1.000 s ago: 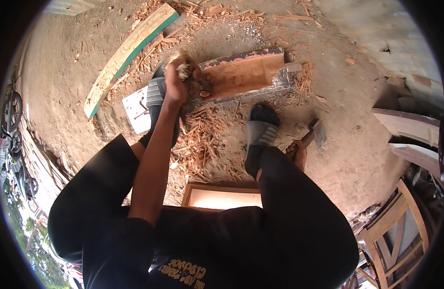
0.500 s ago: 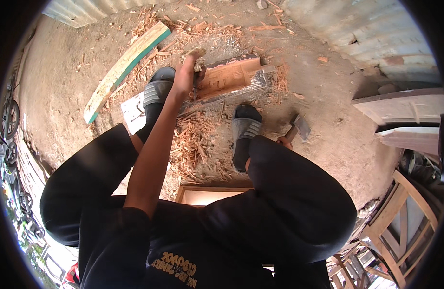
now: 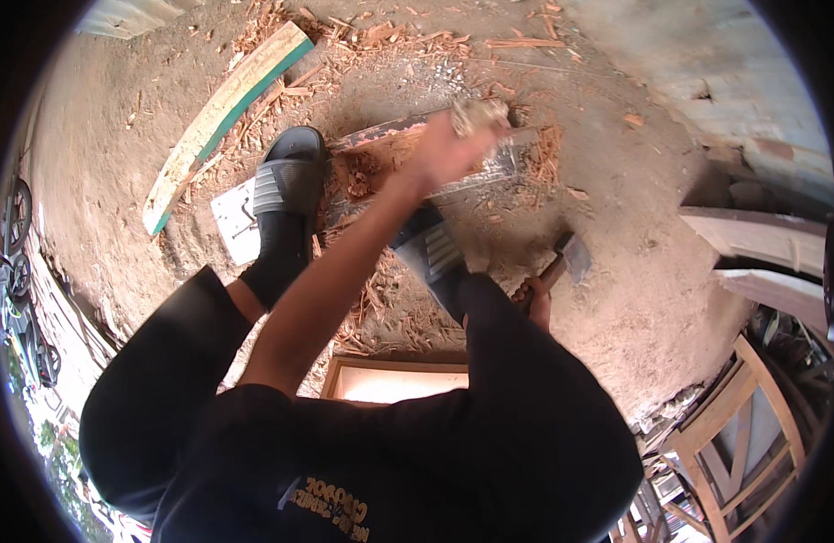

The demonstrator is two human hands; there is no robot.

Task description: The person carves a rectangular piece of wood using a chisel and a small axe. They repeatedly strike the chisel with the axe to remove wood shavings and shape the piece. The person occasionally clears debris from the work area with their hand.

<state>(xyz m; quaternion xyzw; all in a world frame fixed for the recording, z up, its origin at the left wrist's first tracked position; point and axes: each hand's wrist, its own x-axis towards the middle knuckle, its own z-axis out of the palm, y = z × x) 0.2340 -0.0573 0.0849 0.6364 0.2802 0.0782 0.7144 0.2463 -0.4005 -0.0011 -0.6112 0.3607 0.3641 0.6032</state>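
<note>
We are standing on a dirt floor strewn with wood chips, our dark trousers filling the lower part of the view, and we are looking down at a reddish wooden block that is lying just ahead of our sandalled feet. A long pale plank with a green edge is resting well off to the left, and a wooden chair frame is sitting at the lower right. Since a second ago our left hand has been swinging from the block's left end across to its right end, and it is now closing around a small pale lump, blurred by motion, right above the block; we judge that a fresh piece is being positioned or cleared. Our right hand is staying low beside our right knee, gripping the handle of a hatchet whose head is hanging over the floor, so no stroke is under way.
</note>
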